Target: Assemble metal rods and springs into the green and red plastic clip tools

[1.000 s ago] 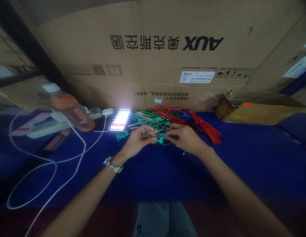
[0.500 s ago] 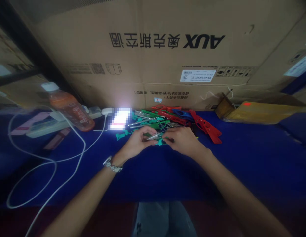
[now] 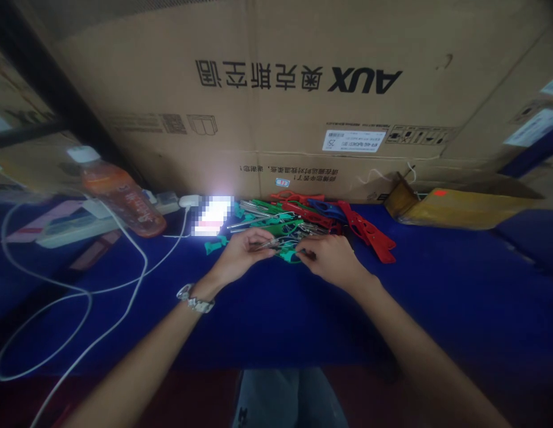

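Left hand (image 3: 238, 253) faces right hand (image 3: 336, 257), both curled inward.

Left hand (image 3: 239, 253), right hand (image 3: 332, 257) near each other, both pinching.

Tablecloth (image 3: 298, 321) solid dk blue; carton (image 3: 280, 35) tan w/ blk print, label (image 3: 354, 141) wht. Slim pc (image 3: 268, 244) in L hand (image 3: 244, 248) silvery-gry. Pile: red pcs (image 3: 369, 230), blue pc (image 3: 326, 207), grn pcs (image 3: 283, 228), teal bits (image 3: 214, 244), silvery rods (image 3: 241, 225). Wristband (image 3: 200, 304) silver. Bottle (image 3: 125, 199) orangey-red, cap (image 3: 83, 154) wht. Cord (image 3: 147, 261) wht. Pouch (image 3: 473, 208) yellow w/ red-orange sticker (image 3: 439, 192). Trousers (image 3: 276, 398) faded blue, floor (image 3: 205, 392) dk red.
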`<action>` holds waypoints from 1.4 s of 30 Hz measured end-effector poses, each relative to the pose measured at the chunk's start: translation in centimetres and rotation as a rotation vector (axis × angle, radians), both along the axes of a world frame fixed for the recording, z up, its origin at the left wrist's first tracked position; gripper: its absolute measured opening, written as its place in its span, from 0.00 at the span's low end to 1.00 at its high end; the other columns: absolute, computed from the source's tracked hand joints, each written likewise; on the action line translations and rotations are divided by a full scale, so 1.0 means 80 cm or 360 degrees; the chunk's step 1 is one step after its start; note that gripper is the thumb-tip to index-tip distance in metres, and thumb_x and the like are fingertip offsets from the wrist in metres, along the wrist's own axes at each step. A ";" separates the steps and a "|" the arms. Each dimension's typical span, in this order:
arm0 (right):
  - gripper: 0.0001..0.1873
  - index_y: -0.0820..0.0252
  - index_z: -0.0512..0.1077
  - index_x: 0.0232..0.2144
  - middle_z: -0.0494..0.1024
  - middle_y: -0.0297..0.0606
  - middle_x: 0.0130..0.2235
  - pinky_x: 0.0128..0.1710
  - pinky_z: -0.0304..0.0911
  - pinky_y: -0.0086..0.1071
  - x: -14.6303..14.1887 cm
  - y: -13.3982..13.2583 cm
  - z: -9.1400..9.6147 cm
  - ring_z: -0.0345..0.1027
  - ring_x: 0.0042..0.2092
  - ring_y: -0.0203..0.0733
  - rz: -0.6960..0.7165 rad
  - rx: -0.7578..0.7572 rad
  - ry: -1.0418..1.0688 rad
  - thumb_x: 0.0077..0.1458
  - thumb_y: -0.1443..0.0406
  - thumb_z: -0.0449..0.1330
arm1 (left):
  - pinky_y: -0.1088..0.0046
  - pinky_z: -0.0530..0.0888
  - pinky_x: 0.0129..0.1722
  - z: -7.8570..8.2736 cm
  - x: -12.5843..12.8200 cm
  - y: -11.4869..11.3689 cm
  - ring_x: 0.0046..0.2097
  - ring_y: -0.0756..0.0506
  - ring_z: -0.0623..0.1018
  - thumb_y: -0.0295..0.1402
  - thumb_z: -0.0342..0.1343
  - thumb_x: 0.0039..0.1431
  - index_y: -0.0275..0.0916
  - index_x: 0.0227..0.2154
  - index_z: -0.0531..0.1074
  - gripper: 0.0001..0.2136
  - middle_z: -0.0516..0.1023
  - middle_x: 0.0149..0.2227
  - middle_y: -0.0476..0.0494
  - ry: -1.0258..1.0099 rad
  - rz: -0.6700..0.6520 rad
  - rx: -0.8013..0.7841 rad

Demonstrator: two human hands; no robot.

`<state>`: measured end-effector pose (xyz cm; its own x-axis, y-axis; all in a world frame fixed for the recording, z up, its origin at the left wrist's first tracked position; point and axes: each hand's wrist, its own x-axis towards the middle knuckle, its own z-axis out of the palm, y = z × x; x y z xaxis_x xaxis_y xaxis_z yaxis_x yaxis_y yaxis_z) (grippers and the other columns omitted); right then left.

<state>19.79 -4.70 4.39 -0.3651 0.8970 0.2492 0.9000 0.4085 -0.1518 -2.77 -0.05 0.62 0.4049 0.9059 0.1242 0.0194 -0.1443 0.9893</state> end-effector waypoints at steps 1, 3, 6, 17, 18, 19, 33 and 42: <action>0.07 0.51 0.80 0.34 0.82 0.30 0.31 0.28 0.48 0.29 0.000 -0.001 0.000 0.74 0.33 0.38 -0.0001 -0.0032 0.0024 0.59 0.65 0.61 | 0.68 0.78 0.45 0.000 0.000 -0.001 0.39 0.48 0.81 0.31 0.69 0.46 0.37 0.38 0.74 0.16 0.81 0.36 0.46 0.0005 -0.0016 0.0009; 0.07 0.51 0.80 0.35 0.81 0.29 0.30 0.28 0.49 0.29 0.000 -0.001 -0.001 0.74 0.33 0.37 0.0012 -0.0084 0.0095 0.58 0.66 0.62 | 0.68 0.78 0.44 0.001 0.000 -0.003 0.38 0.48 0.81 0.31 0.69 0.48 0.37 0.38 0.74 0.14 0.82 0.35 0.46 0.0029 -0.0068 0.0039; 0.06 0.51 0.80 0.36 0.81 0.29 0.29 0.29 0.51 0.28 -0.001 0.000 -0.001 0.73 0.31 0.36 0.0020 -0.0118 0.0217 0.57 0.66 0.63 | 0.69 0.78 0.42 0.004 0.001 -0.008 0.36 0.48 0.81 0.31 0.67 0.50 0.37 0.37 0.74 0.12 0.81 0.35 0.46 0.0070 -0.0144 0.0106; 0.07 0.52 0.80 0.35 0.83 0.31 0.32 0.29 0.51 0.29 -0.002 -0.002 0.000 0.75 0.34 0.38 -0.0012 -0.0055 0.0096 0.60 0.65 0.60 | 0.70 0.78 0.45 0.010 0.000 -0.014 0.41 0.47 0.82 0.30 0.63 0.55 0.37 0.40 0.74 0.10 0.82 0.39 0.45 0.0181 -0.0153 0.0276; 0.08 0.52 0.80 0.35 0.83 0.31 0.33 0.29 0.51 0.29 -0.002 -0.002 0.000 0.75 0.34 0.38 -0.0001 -0.0034 0.0063 0.60 0.65 0.60 | 0.70 0.78 0.45 0.011 -0.001 -0.014 0.41 0.47 0.82 0.30 0.63 0.56 0.36 0.40 0.74 0.10 0.82 0.39 0.44 0.0176 -0.0174 0.0279; 0.08 0.52 0.80 0.34 0.83 0.31 0.33 0.29 0.50 0.29 -0.003 -0.003 -0.001 0.75 0.34 0.38 0.0009 -0.0009 0.0041 0.60 0.65 0.60 | 0.70 0.78 0.45 0.011 -0.001 -0.014 0.41 0.47 0.82 0.30 0.63 0.56 0.36 0.41 0.74 0.10 0.82 0.39 0.44 0.0169 -0.0193 0.0286; 0.12 0.54 0.81 0.37 0.82 0.33 0.34 0.34 0.62 0.25 0.011 0.006 -0.029 0.76 0.34 0.34 0.0205 0.0292 0.0425 0.64 0.64 0.57 | 0.68 0.79 0.48 0.018 -0.002 -0.020 0.43 0.46 0.82 0.32 0.63 0.57 0.38 0.41 0.75 0.09 0.83 0.42 0.43 0.0180 -0.0087 0.0428; 0.10 0.55 0.77 0.29 0.80 0.31 0.31 0.27 0.47 0.31 -0.013 -0.012 -0.005 0.73 0.32 0.37 0.0009 0.0199 -0.0047 0.60 0.67 0.58 | 0.68 0.79 0.50 0.017 -0.002 -0.023 0.45 0.45 0.83 0.27 0.59 0.58 0.38 0.44 0.76 0.11 0.84 0.44 0.44 0.0427 -0.0097 0.0563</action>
